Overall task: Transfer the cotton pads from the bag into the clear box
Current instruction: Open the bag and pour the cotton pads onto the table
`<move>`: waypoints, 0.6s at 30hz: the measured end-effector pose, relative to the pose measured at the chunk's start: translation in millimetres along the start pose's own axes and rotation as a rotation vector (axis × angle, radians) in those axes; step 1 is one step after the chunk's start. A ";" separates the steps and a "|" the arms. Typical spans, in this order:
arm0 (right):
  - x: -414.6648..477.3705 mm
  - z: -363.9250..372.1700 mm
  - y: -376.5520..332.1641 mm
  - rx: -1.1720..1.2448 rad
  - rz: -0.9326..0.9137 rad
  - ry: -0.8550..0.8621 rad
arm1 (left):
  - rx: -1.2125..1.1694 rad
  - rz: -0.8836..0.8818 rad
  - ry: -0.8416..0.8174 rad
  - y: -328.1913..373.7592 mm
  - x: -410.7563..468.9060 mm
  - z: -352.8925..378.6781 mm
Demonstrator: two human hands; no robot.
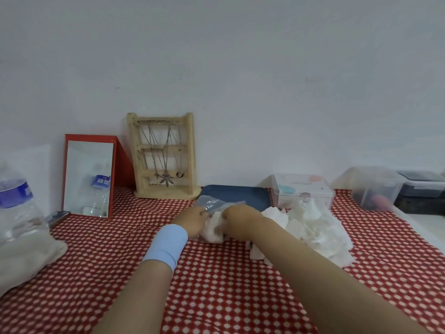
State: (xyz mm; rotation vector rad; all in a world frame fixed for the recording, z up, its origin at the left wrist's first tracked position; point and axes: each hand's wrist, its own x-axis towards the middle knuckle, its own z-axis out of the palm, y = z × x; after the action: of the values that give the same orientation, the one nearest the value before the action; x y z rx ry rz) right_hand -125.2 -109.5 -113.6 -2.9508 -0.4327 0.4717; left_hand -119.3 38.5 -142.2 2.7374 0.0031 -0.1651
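Now at the emptying stage. Left hand (192,221) grips the bag (216,204) by its film, fingers curled. Right hand (238,218) curls round a wad of pads (213,229) at the bag mouth; which fingers pinch is hidden. Bag lies on the cloth (216,285) between both hands, in front of the tray (237,194). Likely next: pull the wad free, then carry pads to the box (304,192). Box sits just behind the pile (313,229) of loose pads. Its lid looks on, so it probably needs opening first; contents unclear behind the label. Bag holds some pads. Bin (375,189) at right holds blurred coloured items.
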 end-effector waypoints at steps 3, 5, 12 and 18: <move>3.4 7.7 -7.1 0.051 -0.057 0.055 | 0.080 0.034 -0.063 -3.4 4.8 -1.0; 2.0 8.1 -13.0 0.003 -0.067 0.097 | 0.108 0.045 -0.106 -3.9 5.9 -0.7; -20.0 0.7 8.1 -0.087 -0.093 0.179 | -0.002 0.069 -0.062 -4.7 1.9 0.4; -62.2 -12.9 58.8 -0.435 0.080 0.007 | 0.046 0.086 0.063 15.7 -2.7 3.8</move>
State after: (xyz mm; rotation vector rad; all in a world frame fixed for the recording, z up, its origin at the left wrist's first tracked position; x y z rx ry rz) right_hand -162.3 -185.0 -93.2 -3.3985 -0.4697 0.4207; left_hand -122.0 22.6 -139.2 2.7818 -0.1017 -0.0558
